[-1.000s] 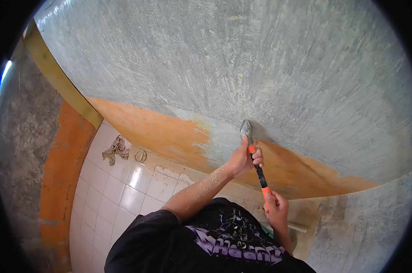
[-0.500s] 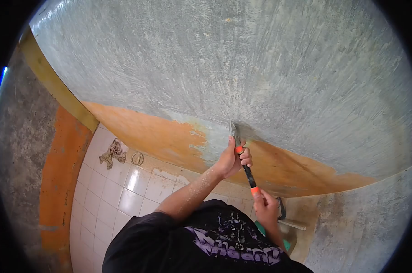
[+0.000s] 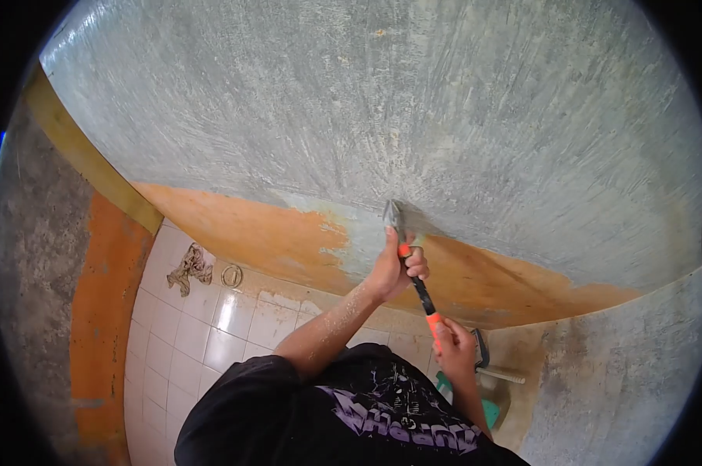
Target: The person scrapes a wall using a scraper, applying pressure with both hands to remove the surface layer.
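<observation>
A long-handled scraper (image 3: 424, 296) with a black and orange handle slants across the front of the wall. Its metal blade (image 3: 393, 213) touches the scuffed grey wall surface (image 3: 351, 116), just above an orange painted band (image 3: 250, 225). My left hand (image 3: 397, 268) is wrapped round the upper handle, the thumb stretched up toward the blade. Pale dust speckles the left forearm. Lower down, my right hand (image 3: 455, 347) grips the orange end of the handle, part of which shows beside the fingers.
A crumpled rag (image 3: 189, 269) and a ring-shaped item (image 3: 231, 275) lie on the white tiled floor (image 3: 188, 334) at left. Near my right forearm are a green object (image 3: 489, 413) and a tool with a pale handle (image 3: 501, 376), both partly hidden. Another wall (image 3: 622, 365) rises at right.
The scraper's blade has shifted slightly up and left on the wall. More of the handle's orange end shows beside my right hand. Both hands still hold it.
</observation>
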Demonstrator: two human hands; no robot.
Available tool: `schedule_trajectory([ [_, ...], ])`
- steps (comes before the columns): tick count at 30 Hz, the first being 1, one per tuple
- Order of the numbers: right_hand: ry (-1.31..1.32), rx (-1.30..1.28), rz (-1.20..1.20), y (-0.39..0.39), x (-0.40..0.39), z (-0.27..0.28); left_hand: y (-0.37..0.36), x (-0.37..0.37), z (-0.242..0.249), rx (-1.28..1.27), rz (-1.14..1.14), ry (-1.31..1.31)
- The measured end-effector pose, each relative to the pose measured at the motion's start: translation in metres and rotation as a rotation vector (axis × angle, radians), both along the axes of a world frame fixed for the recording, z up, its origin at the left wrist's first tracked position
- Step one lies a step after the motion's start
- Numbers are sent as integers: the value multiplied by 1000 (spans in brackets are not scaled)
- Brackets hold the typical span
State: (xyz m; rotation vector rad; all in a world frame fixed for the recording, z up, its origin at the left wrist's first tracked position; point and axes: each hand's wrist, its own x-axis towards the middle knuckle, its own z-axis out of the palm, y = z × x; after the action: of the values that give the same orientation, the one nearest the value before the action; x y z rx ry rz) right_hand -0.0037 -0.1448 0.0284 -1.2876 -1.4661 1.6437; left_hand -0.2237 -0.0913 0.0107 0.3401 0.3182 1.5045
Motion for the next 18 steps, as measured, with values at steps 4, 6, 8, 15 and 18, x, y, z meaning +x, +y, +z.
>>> schedule_trajectory([
  [4,0,-48,3,-3,9,-2,-1,4,-1,-43,-19,25],
  [6,-69,36,9,-8,3,-21,-3,-4,-6,-16,-47,39],
  [8,23,-14,-27,-12,3,-27,0,-1,-11,0,-60,22],
  [15,23,-126,-61,0,12,8,7,11,-1,-74,-35,25],
  [18,-14,-73,-8,8,5,0,1,-2,-4,-72,-7,1],
])
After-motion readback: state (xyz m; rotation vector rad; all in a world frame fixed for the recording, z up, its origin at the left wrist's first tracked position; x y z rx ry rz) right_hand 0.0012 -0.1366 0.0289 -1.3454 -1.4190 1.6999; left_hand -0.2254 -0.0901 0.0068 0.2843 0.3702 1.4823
